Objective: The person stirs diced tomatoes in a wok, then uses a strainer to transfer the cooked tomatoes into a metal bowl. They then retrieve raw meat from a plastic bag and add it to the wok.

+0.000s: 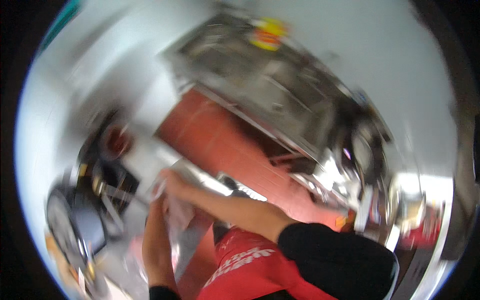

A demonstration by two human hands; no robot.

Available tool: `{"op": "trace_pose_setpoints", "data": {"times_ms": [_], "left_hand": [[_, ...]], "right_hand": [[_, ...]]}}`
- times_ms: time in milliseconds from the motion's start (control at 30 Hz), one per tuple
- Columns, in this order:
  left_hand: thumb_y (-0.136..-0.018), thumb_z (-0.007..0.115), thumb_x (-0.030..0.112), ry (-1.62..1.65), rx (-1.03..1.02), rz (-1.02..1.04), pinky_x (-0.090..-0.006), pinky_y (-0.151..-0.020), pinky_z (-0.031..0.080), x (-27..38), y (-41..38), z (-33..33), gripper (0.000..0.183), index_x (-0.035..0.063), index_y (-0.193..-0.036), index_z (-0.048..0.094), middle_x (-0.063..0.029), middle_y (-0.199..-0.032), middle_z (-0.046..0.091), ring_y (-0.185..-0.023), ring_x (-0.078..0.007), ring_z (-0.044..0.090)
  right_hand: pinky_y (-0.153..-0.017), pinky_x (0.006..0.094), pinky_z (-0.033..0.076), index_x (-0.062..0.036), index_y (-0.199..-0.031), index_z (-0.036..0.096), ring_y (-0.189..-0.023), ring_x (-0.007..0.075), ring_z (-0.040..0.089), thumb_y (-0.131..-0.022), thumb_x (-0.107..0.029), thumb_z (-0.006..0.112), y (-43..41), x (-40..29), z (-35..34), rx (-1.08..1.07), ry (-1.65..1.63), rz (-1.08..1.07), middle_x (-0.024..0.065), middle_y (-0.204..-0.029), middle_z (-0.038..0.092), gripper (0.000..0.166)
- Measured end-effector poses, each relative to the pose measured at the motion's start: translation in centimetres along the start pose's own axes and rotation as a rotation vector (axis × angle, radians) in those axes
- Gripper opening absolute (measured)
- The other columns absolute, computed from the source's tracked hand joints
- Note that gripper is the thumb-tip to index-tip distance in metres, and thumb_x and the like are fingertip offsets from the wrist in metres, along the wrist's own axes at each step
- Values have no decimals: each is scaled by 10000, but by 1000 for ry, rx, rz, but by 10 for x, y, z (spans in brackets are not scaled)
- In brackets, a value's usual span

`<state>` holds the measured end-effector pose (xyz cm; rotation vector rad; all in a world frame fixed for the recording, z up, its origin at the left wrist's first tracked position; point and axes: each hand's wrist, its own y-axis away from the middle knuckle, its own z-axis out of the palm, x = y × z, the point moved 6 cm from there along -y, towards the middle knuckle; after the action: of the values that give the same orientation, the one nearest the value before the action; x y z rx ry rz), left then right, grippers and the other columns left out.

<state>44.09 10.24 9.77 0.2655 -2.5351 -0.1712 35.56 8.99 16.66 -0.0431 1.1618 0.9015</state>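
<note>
Both my hands are together over the edge of a pale work surface at left, blurred by motion. My right hand (173, 182) has its fingers curled on a thin whitish, translucent sheet or bag (180, 212). It hangs down beside my left forearm. My left hand (159, 197) is just below and against the same thing, partly hidden by it. Whether the left fingers grip it is too blurred to see.
A steel sink unit (292, 92) stands along the wall, with a yellow-and-red container (269, 33) at its back edge. Between lies red tiled floor (217, 138). Dark equipment (88, 221) is at left. I wear a red apron (247, 262) bearing writing.
</note>
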Motion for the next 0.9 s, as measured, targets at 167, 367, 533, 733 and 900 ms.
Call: {"op": "trace_pose_setpoints", "data": {"times_ms": [167,367,533,733,900], "left_hand": [[-909,586,283,-78,-32,38,-433,-953,451,-12,-37,21,344,42,-1148,641,-174,-1199,638,-1127,-316,592],[-948,553,289,65,-119,10,-436,-988,431,-52,-1,54,365,10,-1168,636,-180,-1237,630,-1165,-304,579],[-832,630,133,-100,-339,-144,-462,-894,480,14,63,-3,439,56,-1258,553,-224,-1169,634,-1063,-382,615],[-762,666,53,-25,47,-142,-483,-795,493,115,126,-105,310,47,-1067,608,-213,-1012,623,-969,-419,604],[-776,631,-5,264,189,-246,-420,-837,503,132,162,-142,345,45,-1117,626,-182,-1037,635,-992,-360,623]], "right_hand": [[-847,477,461,-32,-892,644,-935,428,605,-833,-120,546,-23,-67,-52,217,669,-331,233,-913,647,144],[-738,414,452,-65,-809,602,-817,211,556,-914,-212,494,-23,-13,-54,373,51,-19,90,-842,610,211],[-927,400,491,17,-998,687,-1020,336,652,-808,-59,537,17,-56,-59,347,651,-260,220,-1021,693,254],[-858,366,489,2,-1040,692,-977,322,655,-806,-31,576,5,-35,-70,252,630,-116,208,-1007,694,263],[-811,411,519,-12,-946,702,-920,351,670,-786,-76,592,0,-21,-77,270,737,-127,204,-946,698,205]]}}
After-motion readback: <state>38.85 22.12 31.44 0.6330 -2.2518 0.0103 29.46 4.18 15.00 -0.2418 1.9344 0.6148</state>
